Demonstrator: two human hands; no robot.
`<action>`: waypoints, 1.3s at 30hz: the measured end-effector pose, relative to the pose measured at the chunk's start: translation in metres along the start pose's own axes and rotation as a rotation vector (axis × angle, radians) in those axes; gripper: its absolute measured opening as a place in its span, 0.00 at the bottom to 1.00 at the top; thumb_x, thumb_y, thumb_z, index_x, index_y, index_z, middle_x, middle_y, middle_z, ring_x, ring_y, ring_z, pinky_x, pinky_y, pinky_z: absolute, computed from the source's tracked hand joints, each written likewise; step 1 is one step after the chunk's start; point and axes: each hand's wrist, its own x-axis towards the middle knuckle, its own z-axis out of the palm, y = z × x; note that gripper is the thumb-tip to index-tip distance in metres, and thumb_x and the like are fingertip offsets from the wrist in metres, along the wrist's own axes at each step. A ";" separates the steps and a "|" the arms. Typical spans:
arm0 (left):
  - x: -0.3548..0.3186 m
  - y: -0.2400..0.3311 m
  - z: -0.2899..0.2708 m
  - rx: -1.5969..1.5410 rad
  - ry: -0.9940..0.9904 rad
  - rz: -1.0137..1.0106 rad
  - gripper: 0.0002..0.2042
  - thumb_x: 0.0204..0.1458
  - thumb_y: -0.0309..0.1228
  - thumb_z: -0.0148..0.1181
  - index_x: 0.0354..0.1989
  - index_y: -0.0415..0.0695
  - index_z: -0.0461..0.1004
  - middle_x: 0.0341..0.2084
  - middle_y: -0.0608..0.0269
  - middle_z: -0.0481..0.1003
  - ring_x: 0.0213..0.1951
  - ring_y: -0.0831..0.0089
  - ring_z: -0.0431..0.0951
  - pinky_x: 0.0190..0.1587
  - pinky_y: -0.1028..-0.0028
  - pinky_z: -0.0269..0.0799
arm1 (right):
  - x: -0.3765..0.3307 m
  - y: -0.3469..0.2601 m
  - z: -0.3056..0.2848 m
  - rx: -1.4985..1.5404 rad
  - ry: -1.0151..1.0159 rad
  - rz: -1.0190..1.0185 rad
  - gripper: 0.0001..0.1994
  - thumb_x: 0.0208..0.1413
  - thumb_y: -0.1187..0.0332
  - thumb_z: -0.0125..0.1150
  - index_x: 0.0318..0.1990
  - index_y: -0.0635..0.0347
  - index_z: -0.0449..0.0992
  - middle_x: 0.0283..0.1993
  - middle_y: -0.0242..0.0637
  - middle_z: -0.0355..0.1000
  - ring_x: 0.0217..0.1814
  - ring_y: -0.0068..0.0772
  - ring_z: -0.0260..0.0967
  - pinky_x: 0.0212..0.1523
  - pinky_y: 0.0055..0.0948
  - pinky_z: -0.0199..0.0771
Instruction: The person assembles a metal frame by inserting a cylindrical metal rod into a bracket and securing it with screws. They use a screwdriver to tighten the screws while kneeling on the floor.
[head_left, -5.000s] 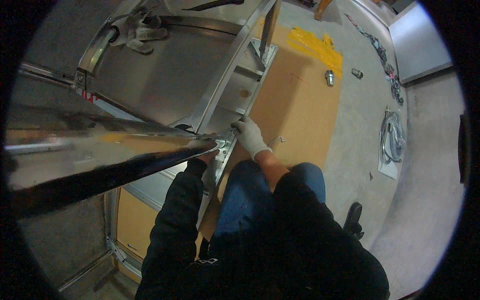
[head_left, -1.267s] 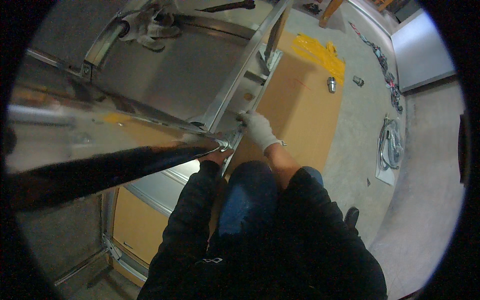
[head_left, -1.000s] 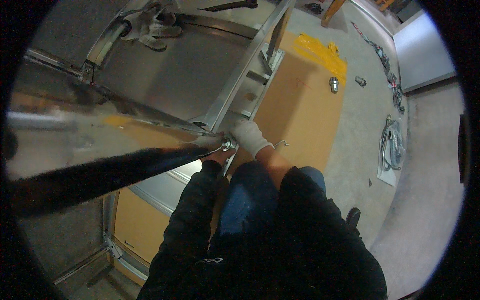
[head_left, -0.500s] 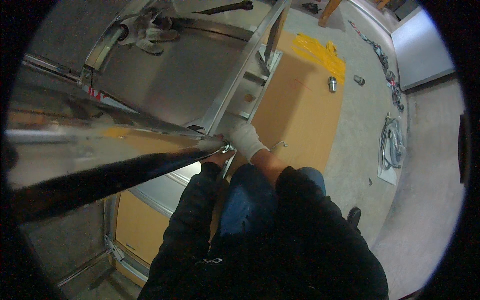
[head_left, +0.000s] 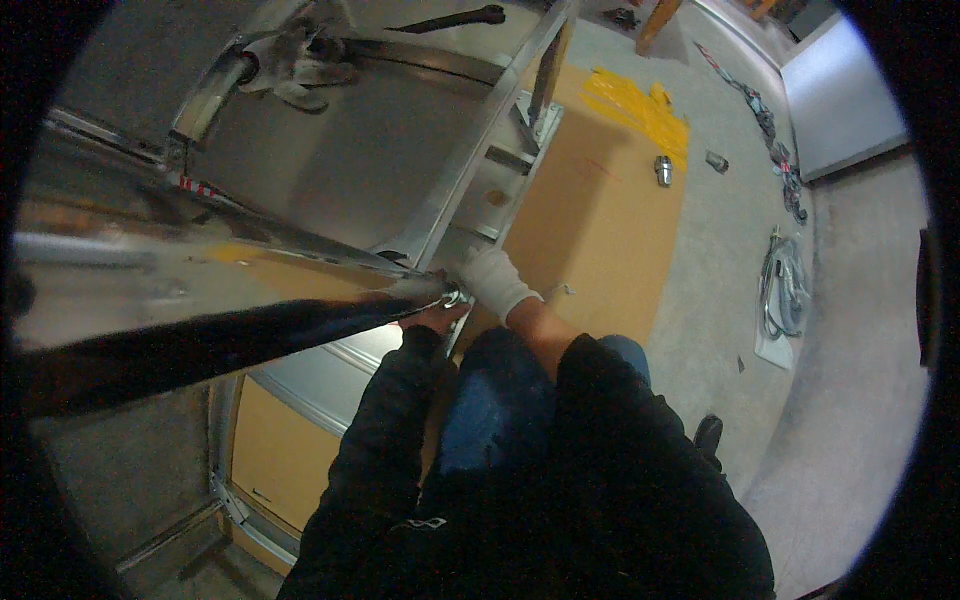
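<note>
A long shiny metal tube [head_left: 280, 290] slants in from the left, and its narrow-looking end reaches my hands. My bare left hand [head_left: 438, 318] is at that end, low beside the metal frame [head_left: 462, 200]; the tube covers most of its fingers. Close on the right, my right hand [head_left: 495, 282] wears a white work glove and rests at the frame's near corner. Its fingers point away from me and are hidden, so whether it grips anything cannot be made out. A small bent metal rod [head_left: 566, 290] lies on the brown board [head_left: 600, 230] near my right wrist.
A used work glove [head_left: 295, 72] and a dark tool [head_left: 450, 18] lie on the metal panel [head_left: 320, 150]. Yellow plastic [head_left: 640, 108], a metal fitting [head_left: 664, 171] and another fitting [head_left: 717, 161] are at the far right. A bagged coiled hose [head_left: 785, 285] lies by the wall.
The tube's near part appears slightly higher in the picture. Both hands stay at the frame's corner, with only a slight shift of the right wrist.
</note>
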 end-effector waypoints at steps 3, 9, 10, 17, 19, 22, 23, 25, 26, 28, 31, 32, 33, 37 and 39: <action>-0.012 0.022 0.002 0.285 0.060 0.029 0.33 0.30 0.52 0.68 0.48 0.51 0.69 0.42 0.62 0.71 0.47 0.60 0.70 0.50 0.56 0.62 | 0.002 -0.003 0.001 0.069 -0.013 -0.020 0.08 0.48 0.66 0.55 0.34 0.54 0.78 0.36 0.40 0.73 0.40 0.44 0.72 0.34 0.40 0.74; -0.008 0.016 -0.007 0.873 0.035 0.101 0.37 0.30 0.55 0.68 0.52 0.52 0.68 0.46 0.63 0.70 0.50 0.59 0.69 0.53 0.57 0.61 | -0.003 -0.019 -0.029 0.008 -0.174 0.126 0.09 0.51 0.65 0.54 0.36 0.52 0.78 0.36 0.39 0.74 0.43 0.42 0.72 0.36 0.39 0.75; -0.008 0.014 -0.007 0.819 0.040 0.088 0.38 0.31 0.55 0.68 0.54 0.52 0.67 0.48 0.63 0.69 0.51 0.59 0.68 0.54 0.57 0.61 | -0.002 -0.020 -0.036 0.000 -0.221 0.134 0.09 0.51 0.66 0.53 0.36 0.53 0.78 0.36 0.38 0.74 0.43 0.42 0.72 0.36 0.40 0.75; -0.011 0.011 -0.008 0.727 -0.011 0.030 0.37 0.33 0.54 0.67 0.56 0.56 0.67 0.53 0.62 0.66 0.56 0.58 0.64 0.59 0.56 0.56 | -0.007 -0.003 -0.028 -0.038 -0.053 -0.080 0.08 0.49 0.65 0.56 0.36 0.54 0.77 0.38 0.39 0.74 0.39 0.43 0.74 0.36 0.40 0.75; -0.008 0.017 -0.003 0.706 -0.019 0.008 0.37 0.33 0.54 0.67 0.56 0.55 0.67 0.53 0.62 0.67 0.55 0.58 0.65 0.59 0.56 0.56 | -0.006 0.002 -0.022 -0.039 -0.091 -0.064 0.09 0.49 0.64 0.57 0.36 0.54 0.77 0.38 0.40 0.74 0.39 0.44 0.74 0.36 0.40 0.75; -0.012 0.005 -0.012 0.822 0.028 0.058 0.37 0.33 0.53 0.67 0.56 0.54 0.67 0.51 0.62 0.68 0.54 0.57 0.66 0.59 0.56 0.57 | -0.004 -0.017 -0.039 0.000 -0.143 0.074 0.08 0.49 0.64 0.56 0.35 0.54 0.77 0.38 0.42 0.74 0.41 0.46 0.74 0.37 0.39 0.75; -0.012 0.011 -0.010 0.876 0.037 0.099 0.37 0.33 0.53 0.67 0.55 0.54 0.67 0.50 0.62 0.68 0.53 0.57 0.66 0.58 0.56 0.57 | -0.005 -0.015 -0.041 0.002 -0.137 0.095 0.08 0.49 0.64 0.56 0.35 0.53 0.77 0.38 0.42 0.74 0.41 0.47 0.73 0.38 0.39 0.75; -0.011 0.021 -0.007 0.782 0.011 0.020 0.36 0.33 0.53 0.68 0.54 0.53 0.68 0.49 0.62 0.69 0.52 0.58 0.67 0.57 0.56 0.58 | -0.008 -0.014 -0.044 0.061 -0.099 0.145 0.08 0.49 0.65 0.55 0.35 0.53 0.77 0.39 0.43 0.74 0.41 0.47 0.73 0.37 0.39 0.75; -0.012 0.023 -0.007 0.760 0.019 0.019 0.35 0.33 0.53 0.68 0.53 0.53 0.68 0.49 0.62 0.69 0.52 0.58 0.67 0.56 0.56 0.59 | -0.010 -0.017 -0.044 0.120 -0.067 0.169 0.08 0.49 0.65 0.55 0.35 0.53 0.77 0.39 0.43 0.74 0.41 0.47 0.73 0.37 0.40 0.75; -0.014 0.021 -0.006 0.738 0.056 0.056 0.35 0.33 0.53 0.68 0.52 0.52 0.69 0.48 0.63 0.70 0.51 0.58 0.68 0.55 0.56 0.60 | -0.011 -0.018 -0.044 0.127 -0.081 0.148 0.09 0.49 0.65 0.54 0.35 0.54 0.77 0.39 0.44 0.73 0.41 0.47 0.73 0.36 0.41 0.75; -0.012 -0.001 -0.009 0.906 0.116 0.193 0.35 0.32 0.52 0.68 0.52 0.52 0.69 0.47 0.63 0.70 0.50 0.59 0.68 0.53 0.56 0.62 | -0.002 -0.015 -0.038 0.019 -0.109 0.036 0.09 0.49 0.66 0.53 0.36 0.57 0.76 0.38 0.45 0.73 0.41 0.48 0.73 0.35 0.43 0.75; -0.011 0.001 -0.005 0.980 0.124 0.241 0.35 0.32 0.52 0.68 0.52 0.52 0.68 0.47 0.63 0.70 0.50 0.59 0.68 0.53 0.56 0.62 | -0.003 -0.012 -0.035 0.012 -0.064 0.027 0.09 0.48 0.67 0.53 0.36 0.58 0.76 0.38 0.46 0.73 0.41 0.48 0.73 0.36 0.43 0.75; -0.010 0.003 -0.004 0.956 0.092 0.192 0.35 0.32 0.53 0.68 0.52 0.52 0.68 0.47 0.63 0.70 0.49 0.59 0.68 0.53 0.56 0.62 | -0.004 -0.008 -0.031 0.004 -0.019 0.017 0.10 0.48 0.67 0.53 0.36 0.58 0.76 0.38 0.46 0.73 0.41 0.49 0.73 0.36 0.44 0.75; -0.008 0.024 -0.001 0.816 -0.039 0.016 0.36 0.33 0.53 0.67 0.53 0.52 0.67 0.47 0.64 0.69 0.49 0.59 0.68 0.53 0.57 0.62 | -0.007 -0.006 -0.031 0.042 -0.120 0.013 0.09 0.47 0.70 0.55 0.36 0.59 0.76 0.37 0.45 0.73 0.39 0.49 0.73 0.35 0.43 0.76; -0.009 0.018 -0.008 0.731 -0.005 0.045 0.37 0.33 0.54 0.67 0.54 0.52 0.67 0.47 0.65 0.69 0.50 0.59 0.68 0.54 0.57 0.61 | -0.004 -0.012 -0.035 0.038 -0.159 0.055 0.09 0.46 0.70 0.55 0.36 0.59 0.76 0.36 0.45 0.73 0.38 0.50 0.74 0.34 0.43 0.76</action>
